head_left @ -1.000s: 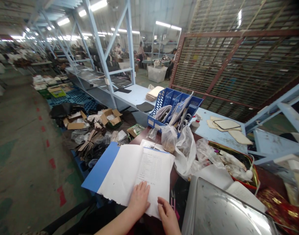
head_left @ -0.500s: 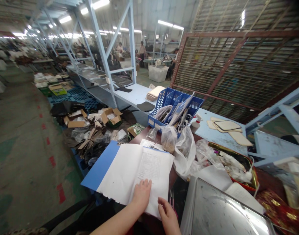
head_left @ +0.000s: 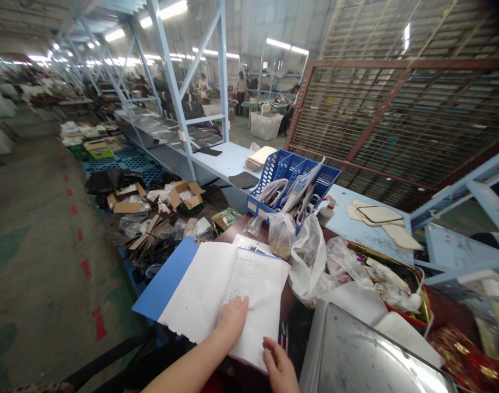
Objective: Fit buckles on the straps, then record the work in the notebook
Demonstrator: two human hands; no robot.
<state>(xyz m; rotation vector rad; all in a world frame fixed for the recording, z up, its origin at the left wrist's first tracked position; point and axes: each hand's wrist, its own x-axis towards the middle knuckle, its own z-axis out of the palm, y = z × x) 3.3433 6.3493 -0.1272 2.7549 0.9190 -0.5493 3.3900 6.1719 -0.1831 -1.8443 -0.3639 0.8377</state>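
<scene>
So, way out past the left hand, down on the floor, there's a blue plastic pallet (head_left: 110, 158) piled with torn cardboard boxes (head_left: 128, 203) and dark scraps. Closer in, just left of that hand, a blue folder (head_left: 167, 273) lies open under a loose stack of white papers (head_left: 200, 289), and the stack runs right under both hands. The left hand (head_left: 233, 322) is resting flat and open on the printed table on the top sheet, fingers relaxed, not gripping anything. The right hand (head_left: 278, 367) sits just beside it at the bottom edge of the stack, fingers lightly curled and touching the paper, though you can't really tell if it's actually pinching the sheets. Up ahead of the hands on the dark desk (head_left: 236, 226) are a clear bag of granules (head_left: 281, 234) and a blue mesh desk organizer (head_left: 274, 174) holding scissors (head_left: 304, 210). Right of the right hand there's a crumpled white plastic bag (head_left: 308, 262), then a big steel tray (head_left: 367, 355), with a gold-rimmed tin (head_left: 413, 273) full of plastic wrap past it.
</scene>
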